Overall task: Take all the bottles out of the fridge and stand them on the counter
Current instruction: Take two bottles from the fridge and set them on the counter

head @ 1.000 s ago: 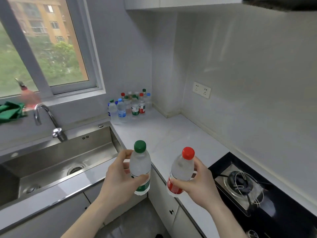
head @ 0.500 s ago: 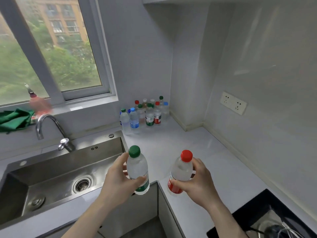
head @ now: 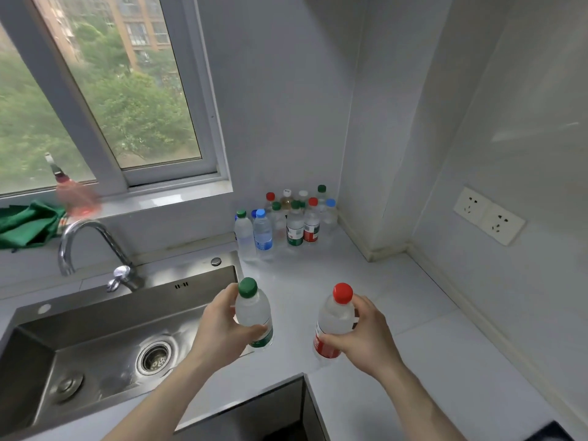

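Note:
My left hand (head: pixel 219 332) grips a clear bottle with a green cap (head: pixel 253 310), held upright above the counter's front edge beside the sink. My right hand (head: pixel 366 338) grips a clear bottle with a red cap and red label (head: pixel 334 319), also upright, over the white counter (head: pixel 423 345). Several bottles (head: pixel 286 221) with green, red, blue and white caps stand grouped in the far corner of the counter, under the window. The fridge is out of view.
A steel sink (head: pixel 105 338) with a curved tap (head: pixel 82 243) lies to the left. A green cloth (head: pixel 25 221) and a pink spray bottle (head: pixel 74 195) sit on the window sill. A double wall socket (head: pixel 488 216) is on the right wall.
The view has swung left and closer to the counter; the hob has dropped out of sight. Both hands have carried their bottles forward over the counter, nearer the group in the corner.

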Tool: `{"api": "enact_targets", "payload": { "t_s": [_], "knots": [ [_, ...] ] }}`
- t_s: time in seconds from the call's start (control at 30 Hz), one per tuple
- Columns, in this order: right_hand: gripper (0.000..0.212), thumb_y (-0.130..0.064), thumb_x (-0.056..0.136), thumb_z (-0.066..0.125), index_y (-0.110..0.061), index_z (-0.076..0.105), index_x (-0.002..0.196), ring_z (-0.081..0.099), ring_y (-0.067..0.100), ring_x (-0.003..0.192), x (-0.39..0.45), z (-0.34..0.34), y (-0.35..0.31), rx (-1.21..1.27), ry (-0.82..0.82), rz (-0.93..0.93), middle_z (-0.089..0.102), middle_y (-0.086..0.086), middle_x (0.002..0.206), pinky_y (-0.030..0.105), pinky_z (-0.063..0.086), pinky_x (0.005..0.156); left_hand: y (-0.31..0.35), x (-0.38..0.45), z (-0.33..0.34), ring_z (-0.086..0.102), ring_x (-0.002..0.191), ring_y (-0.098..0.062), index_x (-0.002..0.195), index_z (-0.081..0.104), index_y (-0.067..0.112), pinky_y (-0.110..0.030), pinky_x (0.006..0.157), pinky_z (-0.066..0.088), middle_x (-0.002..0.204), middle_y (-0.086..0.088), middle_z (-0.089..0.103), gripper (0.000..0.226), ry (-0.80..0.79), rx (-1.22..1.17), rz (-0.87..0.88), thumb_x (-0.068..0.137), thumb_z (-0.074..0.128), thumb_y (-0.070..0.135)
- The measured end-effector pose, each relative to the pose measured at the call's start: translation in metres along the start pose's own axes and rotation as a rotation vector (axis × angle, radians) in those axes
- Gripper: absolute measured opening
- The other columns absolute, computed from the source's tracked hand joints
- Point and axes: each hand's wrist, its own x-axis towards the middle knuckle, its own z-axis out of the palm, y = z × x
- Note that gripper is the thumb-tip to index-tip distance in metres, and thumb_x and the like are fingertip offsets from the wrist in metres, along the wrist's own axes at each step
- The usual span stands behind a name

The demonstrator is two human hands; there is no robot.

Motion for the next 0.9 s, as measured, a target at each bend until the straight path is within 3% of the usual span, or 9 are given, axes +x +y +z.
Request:
{"api": "enact_targets", "payload": {
  "t_s": [0.17,0.37,0.47,0.7,0.9],
  "knots": [
    [0.05,-0.037,0.056,0.088,-0.039,0.064,0.099,0.064,0.006,0.093,0.056,0.023,0.006,-0.034,-0.018,0.068,0.063,-0.016,0.102,0.037,0.059,0.082,-0.022,0.066,0.005,0.069,0.088,-0.015,0.095,0.059,0.035,-0.043,0.078,0.059,0.091,0.013,0.072,0.054,0.006,0.011,-0.06,0.051,0.089,0.029],
    [0.046,-0.04,0.053,0.087,-0.037,0.063,0.093,0.063,0.009,0.092,0.128,0.061,0.005,-0.085,-0.036,0.151,0.064,-0.014,0.098,0.034,0.057,0.078,-0.045,0.144,0.009,0.061,0.082,-0.007,0.089,0.054,0.038,-0.029,0.066,0.048,0.09,0.016,0.066,0.05,-0.007,0.097,-0.099,0.053,0.088,0.03],
    [0.041,-0.042,0.053,0.082,-0.034,0.061,0.087,0.064,0.012,0.089,0.165,0.085,0.007,-0.099,-0.03,0.201,0.066,-0.012,0.093,0.031,0.055,0.073,-0.057,0.182,0.012,0.062,0.087,-0.014,0.095,0.054,0.037,-0.032,0.07,0.05,0.095,0.015,0.065,0.052,-0.023,0.158,-0.138,0.054,0.085,0.033],
    [0.034,-0.031,0.068,0.081,-0.031,0.064,0.097,0.064,0.018,0.096,0.237,0.136,0.006,-0.142,-0.039,0.279,0.068,-0.01,0.098,0.03,0.054,0.081,-0.082,0.249,0.022,0.063,0.087,-0.02,0.098,0.052,0.037,-0.035,0.07,0.054,0.098,0.014,0.065,0.051,-0.038,0.216,-0.185,0.059,0.084,0.032],
    [0.05,-0.032,0.063,0.084,-0.03,0.065,0.108,0.064,0.019,0.101,0.283,0.168,0.003,-0.194,-0.084,0.3,0.068,-0.009,0.105,0.03,0.054,0.086,-0.096,0.285,0.03,0.063,0.09,-0.017,0.103,0.053,0.039,-0.036,0.075,0.056,0.101,0.016,0.064,0.051,-0.043,0.206,-0.189,0.061,0.083,0.03]
  ]
}}
